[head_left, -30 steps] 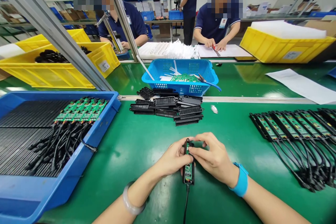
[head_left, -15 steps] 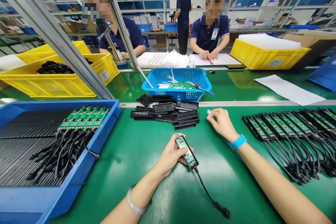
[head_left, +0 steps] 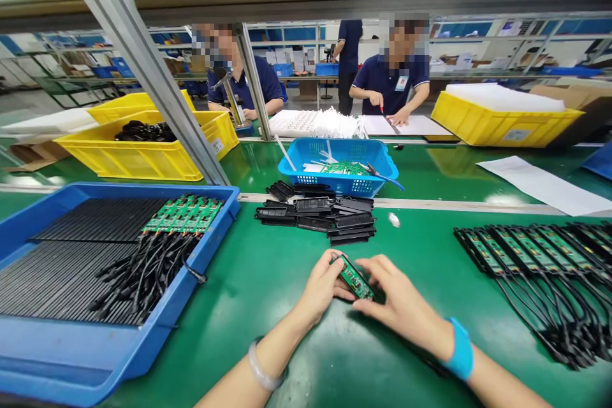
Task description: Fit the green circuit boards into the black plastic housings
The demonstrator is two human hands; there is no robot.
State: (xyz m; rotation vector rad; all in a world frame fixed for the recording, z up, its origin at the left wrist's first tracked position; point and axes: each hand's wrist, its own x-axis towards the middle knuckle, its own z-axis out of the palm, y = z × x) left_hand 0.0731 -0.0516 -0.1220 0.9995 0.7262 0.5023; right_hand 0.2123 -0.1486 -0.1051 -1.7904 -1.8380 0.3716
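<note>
A small green circuit board in a black shell (head_left: 354, 278) is gripped between both hands low in the middle of the green belt. My left hand (head_left: 324, 285) curls round its left end. My right hand (head_left: 398, 298), with a blue wristband, pinches its right end, and the board's cable is hidden under that hand. Just beyond lies a pile of black plastic covers (head_left: 321, 211). A small white piece (head_left: 394, 220) lies on the belt to the right of the pile.
A blue tray (head_left: 189, 294) at left holds green boards with black cables (head_left: 159, 255). A row of assembled boards with cables (head_left: 535, 261) lies at right. A blue basket (head_left: 306, 169) and yellow bins (head_left: 143, 156) stand behind. Two people work across the belt.
My right hand came back from the small white piece near the covers and closed on the board's right end. The board stayed in my left hand, and the view tilted up.
</note>
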